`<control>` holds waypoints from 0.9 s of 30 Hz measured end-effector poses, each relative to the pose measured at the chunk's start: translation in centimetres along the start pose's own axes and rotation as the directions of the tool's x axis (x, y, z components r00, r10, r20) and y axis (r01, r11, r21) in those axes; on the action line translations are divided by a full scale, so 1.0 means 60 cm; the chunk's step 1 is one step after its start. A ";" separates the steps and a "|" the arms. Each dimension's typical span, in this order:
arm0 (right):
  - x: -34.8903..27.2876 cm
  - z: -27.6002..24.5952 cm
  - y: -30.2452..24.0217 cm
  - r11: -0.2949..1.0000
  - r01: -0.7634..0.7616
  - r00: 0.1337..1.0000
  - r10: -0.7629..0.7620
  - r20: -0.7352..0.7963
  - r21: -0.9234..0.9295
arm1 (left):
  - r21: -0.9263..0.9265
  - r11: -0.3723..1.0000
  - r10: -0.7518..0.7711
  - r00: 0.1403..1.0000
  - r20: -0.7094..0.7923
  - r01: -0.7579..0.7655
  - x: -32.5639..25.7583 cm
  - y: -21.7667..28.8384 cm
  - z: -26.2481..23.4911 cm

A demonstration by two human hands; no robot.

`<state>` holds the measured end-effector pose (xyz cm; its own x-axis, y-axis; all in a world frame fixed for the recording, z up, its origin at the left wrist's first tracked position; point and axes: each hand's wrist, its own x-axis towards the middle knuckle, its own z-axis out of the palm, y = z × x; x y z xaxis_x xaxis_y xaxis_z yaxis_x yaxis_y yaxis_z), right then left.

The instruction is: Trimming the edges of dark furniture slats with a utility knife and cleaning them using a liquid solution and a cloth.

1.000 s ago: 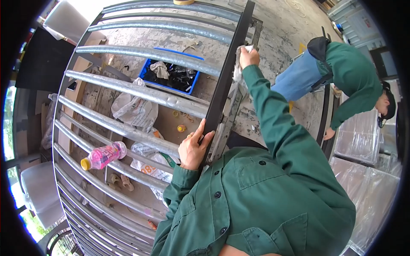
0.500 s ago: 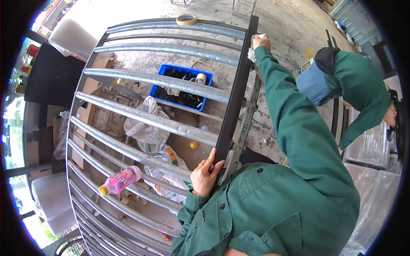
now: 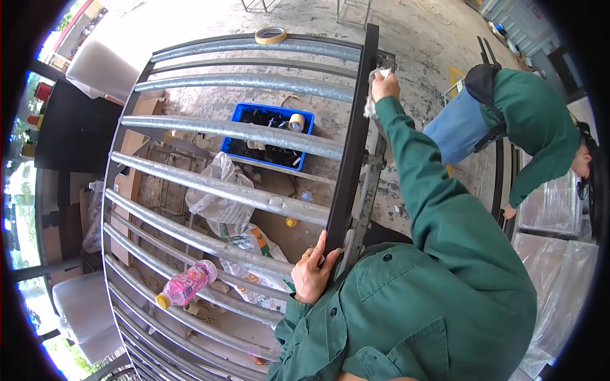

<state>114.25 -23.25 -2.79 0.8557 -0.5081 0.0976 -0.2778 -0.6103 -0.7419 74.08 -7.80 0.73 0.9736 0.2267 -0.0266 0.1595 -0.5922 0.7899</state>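
- The metal frame (image 3: 241, 130) is a large grille of grey, dull galvanised tubes lying side by side with gaps between them; dark bars close it at the left side and the far end.
- A flat black bar (image 3: 351, 136) runs along the frame's right edge, from the near end up to the far right corner, crossing the ends of the tubes.
- The left hand (image 3: 311, 274) grips the near end of that black bar, fingers curled round its edge.
- The right hand (image 3: 383, 84), arm stretched out in a green sleeve, is closed on a crumpled white rag (image 3: 370, 101) pressed to the bar near the far right corner.
- A roll of tan tape (image 3: 270, 35) lies on the farthest tube, near the far edge of the frame.
- Seen through the tubes, on the concrete floor (image 3: 419, 38) below:
  - a blue rectangular plastic crate (image 3: 267, 136) of dark parts under the middle of the frame, with a small roll of tape (image 3: 296, 122) at its right corner;
  - a crumpled whitish plastic bag (image 3: 219, 200) just nearer than the crate;
  - a printed white sack with orange and green patches (image 3: 257, 251) beside the left hand;
  - a clear bottle of pink liquid with a yellow cap and pink label (image 3: 185, 284), lying on its side toward the near left;
  - a small yellow cap (image 3: 291, 222) near the bar.
- Off the frame's right edge, another person in a green top and blue trousers (image 3: 508, 120) bends over.
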 end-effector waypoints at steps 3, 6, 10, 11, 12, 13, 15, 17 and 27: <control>0.056 0.019 -0.019 0.999 -0.009 1.000 0.008 -0.013 -0.044 | 0.013 1.000 -0.019 0.999 0.028 0.018 -0.001 0.002 -0.003; 0.121 0.036 -0.041 0.998 -0.050 0.999 0.050 0.020 -0.032 | 0.010 1.000 0.013 1.000 0.025 -0.013 0.003 -0.003 -0.003; 0.186 0.059 -0.071 0.997 -0.048 0.999 0.049 0.017 -0.062 | -0.010 1.000 0.009 0.999 0.035 -0.008 0.003 -0.006 -0.005; 0.193 0.071 -0.077 0.997 -0.034 0.999 0.036 0.026 -0.066 | -0.001 1.000 -0.017 0.999 0.052 0.017 -0.002 -0.009 -0.007; 0.225 0.076 -0.076 0.997 -0.015 1.000 0.016 0.019 -0.071 | 0.003 0.999 -0.035 0.998 0.058 0.035 -0.001 -0.004 -0.006; 0.260 0.088 -0.069 0.994 -0.037 0.999 0.037 0.002 -0.099 | 0.023 0.998 -0.062 0.994 0.093 0.060 -0.002 -0.003 -0.008; 0.294 0.083 -0.079 0.991 -0.079 0.995 0.085 0.053 -0.110 | 0.045 0.998 -0.040 0.995 0.092 0.036 0.001 -0.001 -0.006; 0.339 0.102 -0.075 0.995 -0.036 0.995 0.044 0.087 -0.097 | 0.029 0.998 -0.049 0.994 0.096 0.047 0.001 -0.004 -0.004; 0.248 0.095 -0.020 0.972 0.163 0.987 -0.163 0.013 -0.169 | 0.089 0.991 -0.108 0.986 0.130 0.097 -0.009 -0.013 -0.015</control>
<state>129.81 -26.63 -4.23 0.8953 -0.3936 0.2085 -0.2043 -0.7789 -0.5930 73.26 -6.80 0.68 0.9636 0.1867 -0.1911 0.2668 -0.6342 0.7257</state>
